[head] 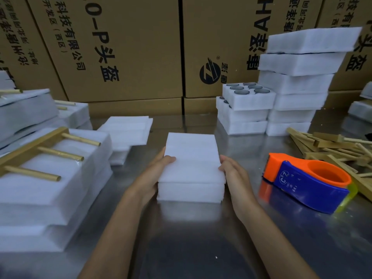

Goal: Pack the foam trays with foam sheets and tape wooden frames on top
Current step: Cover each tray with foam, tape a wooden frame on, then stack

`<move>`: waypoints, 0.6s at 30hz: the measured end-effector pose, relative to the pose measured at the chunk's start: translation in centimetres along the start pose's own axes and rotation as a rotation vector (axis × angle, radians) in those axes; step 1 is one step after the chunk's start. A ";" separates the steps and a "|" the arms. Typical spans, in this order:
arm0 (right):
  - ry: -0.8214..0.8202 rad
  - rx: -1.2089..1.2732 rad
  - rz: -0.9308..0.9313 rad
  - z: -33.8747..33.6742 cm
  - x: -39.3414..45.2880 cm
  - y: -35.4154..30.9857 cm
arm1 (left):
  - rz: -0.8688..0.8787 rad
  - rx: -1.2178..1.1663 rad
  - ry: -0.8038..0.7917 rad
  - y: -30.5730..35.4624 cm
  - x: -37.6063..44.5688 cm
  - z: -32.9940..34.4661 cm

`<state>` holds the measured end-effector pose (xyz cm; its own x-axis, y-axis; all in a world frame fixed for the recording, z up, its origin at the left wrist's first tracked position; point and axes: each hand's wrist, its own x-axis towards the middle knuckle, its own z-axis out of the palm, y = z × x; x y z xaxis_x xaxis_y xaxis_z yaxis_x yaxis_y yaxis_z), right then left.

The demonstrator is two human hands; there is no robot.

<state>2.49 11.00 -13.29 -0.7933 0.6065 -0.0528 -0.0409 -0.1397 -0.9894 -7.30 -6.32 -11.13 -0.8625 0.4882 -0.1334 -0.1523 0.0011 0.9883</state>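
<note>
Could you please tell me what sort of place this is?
Probably a factory or warehouse packing station: printed cardboard cartons behind a metal table, stacked foam trays, and a tape dispenser.

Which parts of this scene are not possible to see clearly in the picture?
Head view only:
- Foam tray contents: hidden under the foam sheet on top.
- Left hand fingers: behind the tray's side.
- Tape dispenser tape roll: inside the housing.
- Wooden frames pile: cut off by the right edge.
- Finished stack: cut off by the left edge.
</note>
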 end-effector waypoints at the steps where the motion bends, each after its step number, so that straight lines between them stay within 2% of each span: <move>1: 0.002 0.011 0.020 0.0 0.0 0.0 | -0.007 -0.022 -0.009 -0.2 0.1 0.2; 6: 0.022 0.016 0.088 0.0 1.0 -1.0 | -0.042 -0.111 -0.004 -0.7 0.3 1.2; 8: 0.079 0.034 0.092 -0.6 1.1 -1.5 | -0.033 -0.114 0.001 -1.0 0.4 2.2; 12: 0.139 0.002 0.025 -1.6 0.9 -1.2 | -0.003 -0.076 0.053 -1.7 0.6 3.7; 18: 0.048 -0.154 -0.150 -1.5 0.7 0.1 | 0.020 0.026 0.107 -1.9 1.0 3.6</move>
<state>2.83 12.57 -13.61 -0.7555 0.6484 0.0936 -0.0599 0.0738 -0.9955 -6.13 -2.69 -12.83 -0.9121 0.3921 -0.1197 -0.1236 0.0155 0.9922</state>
